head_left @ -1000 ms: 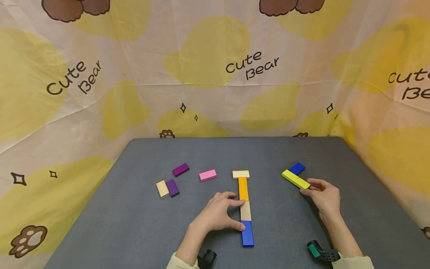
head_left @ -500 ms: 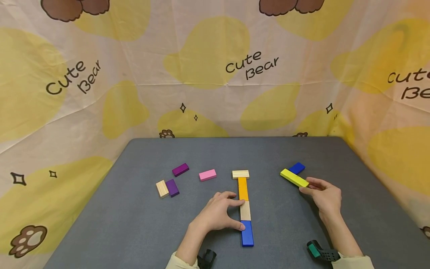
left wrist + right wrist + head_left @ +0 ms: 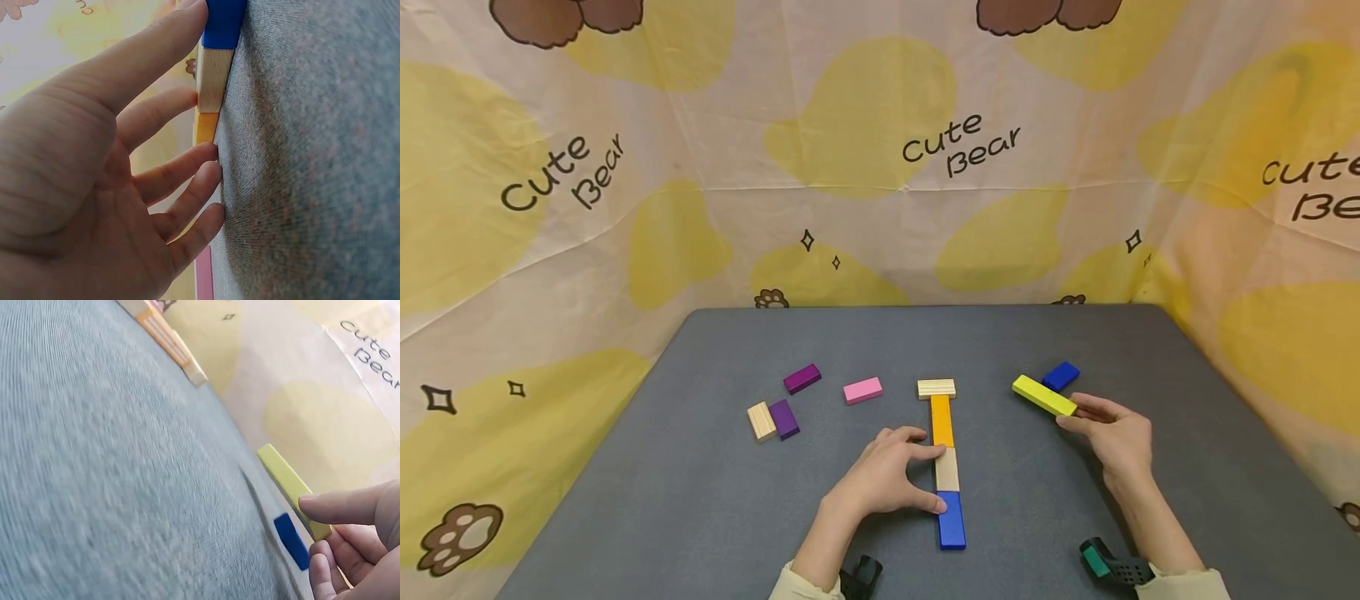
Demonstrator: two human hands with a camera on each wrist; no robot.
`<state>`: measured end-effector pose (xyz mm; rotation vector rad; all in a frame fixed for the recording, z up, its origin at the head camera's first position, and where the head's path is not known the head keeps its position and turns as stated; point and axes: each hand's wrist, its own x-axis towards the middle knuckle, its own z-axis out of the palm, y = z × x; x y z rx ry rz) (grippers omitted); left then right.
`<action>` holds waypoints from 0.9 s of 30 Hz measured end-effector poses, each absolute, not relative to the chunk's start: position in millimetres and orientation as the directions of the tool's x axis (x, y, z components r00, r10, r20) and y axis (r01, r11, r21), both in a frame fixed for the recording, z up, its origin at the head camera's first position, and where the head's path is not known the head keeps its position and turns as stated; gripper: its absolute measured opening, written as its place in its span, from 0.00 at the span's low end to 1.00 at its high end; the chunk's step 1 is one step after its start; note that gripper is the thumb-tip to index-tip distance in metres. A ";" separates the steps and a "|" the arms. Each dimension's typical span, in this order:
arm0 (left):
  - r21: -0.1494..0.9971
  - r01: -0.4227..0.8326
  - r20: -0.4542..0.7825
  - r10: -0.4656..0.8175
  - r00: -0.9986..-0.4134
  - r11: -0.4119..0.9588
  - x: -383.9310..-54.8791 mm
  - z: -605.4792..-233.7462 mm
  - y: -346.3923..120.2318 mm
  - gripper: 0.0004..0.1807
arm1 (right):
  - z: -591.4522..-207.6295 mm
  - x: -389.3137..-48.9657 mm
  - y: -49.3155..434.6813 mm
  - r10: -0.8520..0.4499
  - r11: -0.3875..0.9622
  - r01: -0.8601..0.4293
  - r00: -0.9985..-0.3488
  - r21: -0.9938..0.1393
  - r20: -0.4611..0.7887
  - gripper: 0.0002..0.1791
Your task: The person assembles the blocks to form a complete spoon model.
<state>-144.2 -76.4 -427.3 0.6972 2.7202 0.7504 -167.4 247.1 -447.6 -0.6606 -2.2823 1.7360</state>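
My right hand (image 3: 1116, 437) pinches one end of a long yellow block (image 3: 1041, 395) between thumb and fingers. In the right wrist view that yellow block (image 3: 286, 477) is raised off the table, beyond it a small blue block (image 3: 291, 542). My left hand (image 3: 883, 475) rests beside a straight row of blocks, its thumb on the long blue block (image 3: 952, 525) and its index fingertip at the plain wood block (image 3: 947, 471). An orange block (image 3: 942, 421) continues the row, and a grooved wood block (image 3: 936, 388) lies crosswise at the far end.
A pink block (image 3: 862, 391), a magenta block (image 3: 802, 379), a purple block (image 3: 785, 419) and a grooved wood block (image 3: 762, 422) lie left of the row on the grey table (image 3: 662, 483). A printed cloth (image 3: 850, 125) hangs behind the table.
My right hand has shifted slightly left with the yellow block, away from the small blue block on the table. My left hand stays in place at the row.
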 end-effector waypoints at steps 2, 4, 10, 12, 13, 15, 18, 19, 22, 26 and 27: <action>0.532 0.376 -0.102 0.498 -0.861 0.759 -144.4 -427.4 -76.8 0.40 | -446.7 -167.8 243.0 0.442 0.207 0.219 -0.891 -0.953 -0.108 0.30; 0.528 0.375 -0.105 0.496 -0.862 0.762 -144.4 -427.1 -76.7 0.40 | -446.1 -169.7 239.3 0.425 0.210 0.210 -0.899 -0.955 -0.104 0.30; 0.529 0.371 -0.105 0.493 -0.864 0.763 -144.6 -426.2 -76.2 0.40 | -444.1 -186.7 229.7 0.334 0.212 0.165 -0.939 -0.963 -0.087 0.30; 0.534 0.362 -0.111 0.488 -0.866 0.764 -144.3 -426.2 -76.3 0.40 | -444.2 -199.1 227.0 0.277 0.221 0.124 -0.959 -0.967 -0.060 0.29; 0.535 0.359 -0.114 0.486 -0.866 0.765 -144.3 -425.9 -76.2 0.40 | -444.3 -206.4 225.9 0.244 0.225 0.100 -0.969 -0.969 -0.043 0.28; 0.536 0.354 -0.117 0.483 -0.868 0.766 -144.3 -425.5 -76.0 0.40 | -445.3 -222.0 223.9 0.175 0.233 0.054 -0.985 -0.971 -0.012 0.27; 0.539 0.356 -0.118 0.487 -0.865 0.763 -144.4 -425.3 -75.6 0.40 | -447.2 -244.5 220.0 0.070 0.237 0.004 -0.997 -0.971 0.013 0.27; 0.538 0.358 -0.118 0.490 -0.864 0.763 -144.6 -425.3 -75.5 0.40 | -447.6 -250.7 217.9 0.043 0.236 -0.003 -0.999 -0.972 0.014 0.27; 0.538 0.367 -0.117 0.498 -0.859 0.759 -145.2 -425.8 -75.4 0.40 | -448.9 -266.8 210.8 -0.027 0.245 -0.014 -1.000 -0.969 0.007 0.27; 0.541 0.363 -0.121 0.497 -0.859 0.759 -145.7 -426.3 -76.4 0.40 | -450.7 -282.0 198.9 -0.088 0.284 -0.028 -0.996 -0.958 0.003 0.26; 0.542 0.361 -0.121 0.496 -0.860 0.759 -145.8 -426.4 -76.8 0.40 | -451.5 -284.8 195.8 -0.096 0.294 -0.031 -0.995 -0.955 0.003 0.25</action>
